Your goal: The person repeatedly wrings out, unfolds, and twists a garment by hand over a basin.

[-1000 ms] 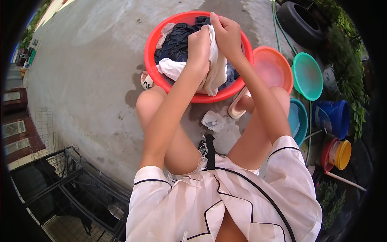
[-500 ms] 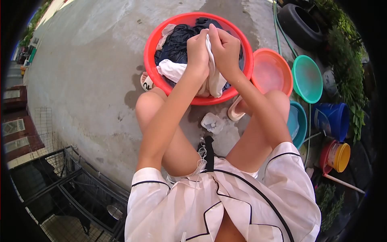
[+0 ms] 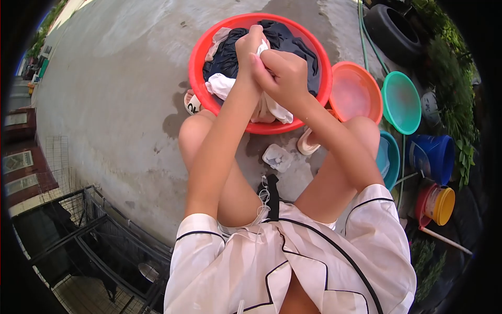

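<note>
Both fists are closed on a white cloth [image 3: 262, 47] above a large red basin [image 3: 195, 68]. My left hand [image 3: 249, 55] is farther from me, gripping the cloth's upper part. Pressed against its wrist side, my right hand [image 3: 285, 73] wraps round the same cloth. A pale end of fabric [image 3: 280, 112] hangs below the hands at the basin's near rim; whether it belongs to the held cloth is hidden. Inside the basin are dark wet clothes [image 3: 225, 57] and another white garment [image 3: 219, 85] at the left.
To the right stand an orange basin [image 3: 356, 94], a green basin [image 3: 401, 102], a teal basin [image 3: 389, 157], a blue bucket [image 3: 439, 157] and a yellow bucket [image 3: 444, 206]. A small clear tub [image 3: 277, 158] sits between my feet. A tire [image 3: 392, 31] and hose lie beyond; metal cage frames [image 3: 104, 235] stand left.
My hands have twisted against each other: the left moved slightly up and left, the right came down and over toward the left wrist. The cloth between them is more covered now.
</note>
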